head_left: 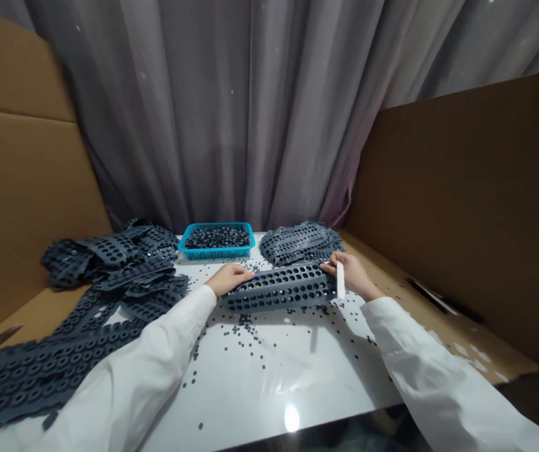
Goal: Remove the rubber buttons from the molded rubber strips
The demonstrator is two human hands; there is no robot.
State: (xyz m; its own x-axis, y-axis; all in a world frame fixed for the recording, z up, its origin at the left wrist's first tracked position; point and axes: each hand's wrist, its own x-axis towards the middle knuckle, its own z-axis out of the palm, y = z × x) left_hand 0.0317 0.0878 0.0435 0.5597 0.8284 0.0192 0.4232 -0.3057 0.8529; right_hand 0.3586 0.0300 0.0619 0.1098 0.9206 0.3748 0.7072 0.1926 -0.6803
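Note:
A dark grey perforated rubber-like sheet (283, 289), with rows of round holes, is held up above the white table, bent lengthwise. My left hand (228, 279) is closed on its left end, thumb on top. At the upper right corner, my right hand (347, 273) pinches the sheet between thumb and fingers. A narrow white strip (340, 280) hangs down at my right fingers; whether they grip it or it is fixed to the sheet, I cannot tell. Small dark discs (245, 323) lie scattered on the table below the sheet.
Behind my hands stands a blue basket (217, 253) full of small dark pieces. More perforated sheets (297, 242) are stacked at the back right. A large heap of strips (123, 270) covers the left side. Cardboard walls (462, 220) flank the table (297, 383), and a grey curtain (213, 113) hangs behind.

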